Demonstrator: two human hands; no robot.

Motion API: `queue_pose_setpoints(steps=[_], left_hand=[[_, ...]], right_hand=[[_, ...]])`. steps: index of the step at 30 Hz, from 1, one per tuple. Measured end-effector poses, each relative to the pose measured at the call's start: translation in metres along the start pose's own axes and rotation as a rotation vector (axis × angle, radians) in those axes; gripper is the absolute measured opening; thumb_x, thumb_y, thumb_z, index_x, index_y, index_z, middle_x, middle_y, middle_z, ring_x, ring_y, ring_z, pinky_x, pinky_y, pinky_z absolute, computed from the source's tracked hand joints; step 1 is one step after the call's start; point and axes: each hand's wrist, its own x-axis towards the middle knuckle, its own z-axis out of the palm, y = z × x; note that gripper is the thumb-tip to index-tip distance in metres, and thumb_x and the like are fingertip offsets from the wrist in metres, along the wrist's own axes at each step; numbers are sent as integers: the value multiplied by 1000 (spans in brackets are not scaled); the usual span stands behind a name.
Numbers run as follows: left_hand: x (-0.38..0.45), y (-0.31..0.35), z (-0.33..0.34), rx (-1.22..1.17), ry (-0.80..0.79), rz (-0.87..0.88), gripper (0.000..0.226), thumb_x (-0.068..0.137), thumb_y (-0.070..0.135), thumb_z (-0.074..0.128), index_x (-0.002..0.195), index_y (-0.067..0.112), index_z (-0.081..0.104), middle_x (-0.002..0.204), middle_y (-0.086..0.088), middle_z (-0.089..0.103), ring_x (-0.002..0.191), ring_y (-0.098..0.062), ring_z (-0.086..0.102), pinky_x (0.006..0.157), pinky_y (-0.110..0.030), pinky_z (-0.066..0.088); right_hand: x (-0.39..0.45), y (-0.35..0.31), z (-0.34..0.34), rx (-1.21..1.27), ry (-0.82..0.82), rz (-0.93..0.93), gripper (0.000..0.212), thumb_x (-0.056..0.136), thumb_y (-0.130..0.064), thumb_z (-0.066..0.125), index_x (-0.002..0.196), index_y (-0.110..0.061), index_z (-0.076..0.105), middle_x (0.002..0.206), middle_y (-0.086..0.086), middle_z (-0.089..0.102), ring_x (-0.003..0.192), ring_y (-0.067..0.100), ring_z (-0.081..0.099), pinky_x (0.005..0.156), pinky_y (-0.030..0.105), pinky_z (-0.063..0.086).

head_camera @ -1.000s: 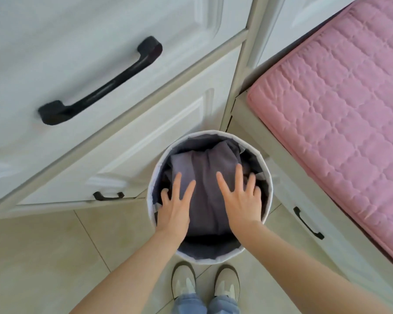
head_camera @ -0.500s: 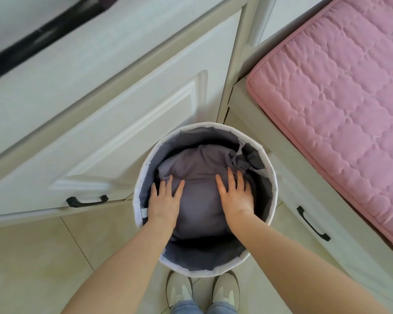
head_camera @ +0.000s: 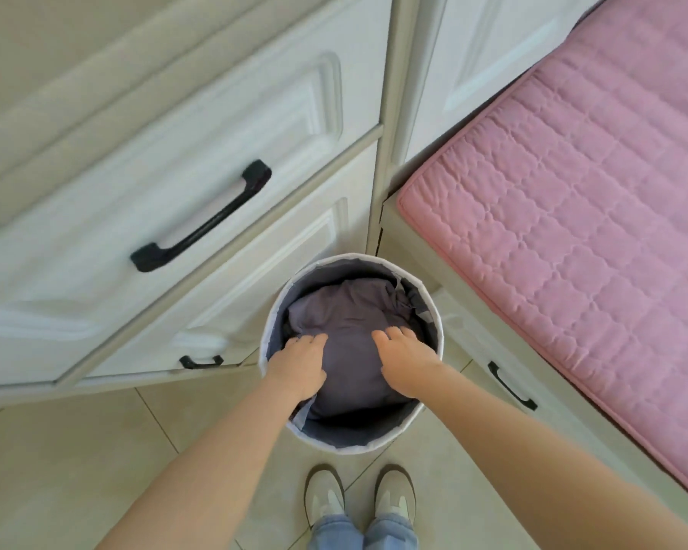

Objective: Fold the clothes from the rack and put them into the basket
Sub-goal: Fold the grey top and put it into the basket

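Observation:
A round white basket [head_camera: 336, 262] with a grey lining stands on the tiled floor in front of my feet. A folded grey-purple garment [head_camera: 350, 311] lies inside it. Both my hands reach down into the basket. My left hand [head_camera: 300, 361] presses on the garment's left side, its fingers bent downward over the cloth. My right hand [head_camera: 406, 359] presses on the right side in the same way. The fingertips of both hands are partly hidden by the cloth's bulge.
White drawers with black handles [head_camera: 201, 220] stand to the left and behind the basket. A bench with a pink quilted cushion [head_camera: 584, 216] runs along the right, with a drawer handle [head_camera: 511, 385] below. My shoes [head_camera: 358, 498] stand on beige tiles.
Both hands have pushed deeper into the basket and their fingers have bent down over the garment. The camera has risen, so the basket looks smaller and lower in view.

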Motion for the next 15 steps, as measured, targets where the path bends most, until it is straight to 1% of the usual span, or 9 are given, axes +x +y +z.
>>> queue_pose_setpoints(steps=[2,3,5,6,9,12,13,15], left_hand=[[-33,11,-28,-73,28,15,59,95,19,47,150,19,26,147,-5,41,133,-27,40,100,-44,43],[-44,16,-38,-105,41,29,58,95,20,46,149,19,28,144,-5,44,130,-27,43,98,-43,44],[-76,29,-61,-184,56,44,54,95,20,47,147,20,31,139,-4,50,123,-25,50,97,-41,46],[-95,38,-77,-231,60,50,52,95,21,47,146,21,34,136,-4,53,120,-24,52,96,-40,46],[-144,62,-108,-370,102,101,45,95,23,49,140,23,41,126,1,60,110,-20,58,95,-38,48],[-189,86,-136,-479,183,138,38,94,22,50,132,24,49,99,9,66,94,-17,64,89,-40,51],[-203,93,-145,-516,205,149,35,94,22,49,129,25,52,96,8,66,91,-17,64,88,-41,52],[-242,112,-160,-541,225,183,31,94,22,48,124,28,55,97,5,67,90,-15,63,87,-41,52]], right_hand=[[-34,-5,-29,100,13,9,42,94,-13,46,134,-9,35,131,13,43,123,34,38,98,41,42],[-48,-7,-40,143,17,16,39,96,-14,45,133,-8,37,131,14,43,122,34,39,97,41,41],[-84,-9,-67,250,35,19,40,98,-19,44,135,-7,38,134,15,44,122,35,42,98,42,41],[-105,-10,-84,317,57,26,42,98,-20,44,137,-8,39,136,14,45,123,34,44,99,40,41],[-165,-12,-116,496,176,47,43,98,-22,46,140,-11,42,137,9,50,124,26,48,98,31,39],[-225,-14,-140,604,296,94,41,98,-21,46,138,-12,45,134,5,54,123,22,50,96,26,38],[-244,-14,-146,628,332,105,39,97,-20,47,136,-13,47,133,5,56,122,22,51,94,25,37],[-295,-16,-156,682,407,164,36,97,-19,47,132,-13,51,129,6,58,120,23,53,94,27,39]])
